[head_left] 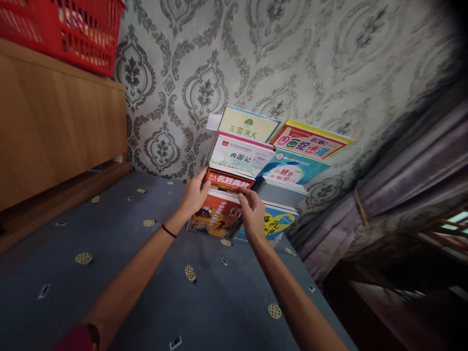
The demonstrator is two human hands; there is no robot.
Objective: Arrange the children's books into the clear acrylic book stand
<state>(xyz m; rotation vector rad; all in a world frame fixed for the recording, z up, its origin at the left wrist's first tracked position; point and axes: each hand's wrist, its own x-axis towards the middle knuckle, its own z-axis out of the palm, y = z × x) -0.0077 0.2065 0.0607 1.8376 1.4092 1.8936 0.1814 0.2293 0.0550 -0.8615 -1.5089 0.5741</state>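
Note:
Several children's books stand in stepped rows in a rack whose frame is mostly hidden behind them. My left hand [194, 195] is at the left edge of a red book [229, 179], its thumb on the front and the other fingers out of sight. At that book's lower right corner, the curled fingers of my right hand [253, 212] pinch the edge. Just below is an orange-brown book [216, 214] with animal pictures. Behind the red one stand a white book [239, 155] and a pale yellow book [248, 124]. The right column has a teal book [292, 168] and a blue-yellow book [281, 222].
A red and yellow book [310, 140] tops the right column. Grey-blue cloth with pineapple prints [153, 273] covers the surface below. On the left, a wooden cabinet [62, 122] carries a red plastic basket [87, 36]. Patterned wallpaper [204, 87] rises behind; a tied curtain [336, 234] hangs right.

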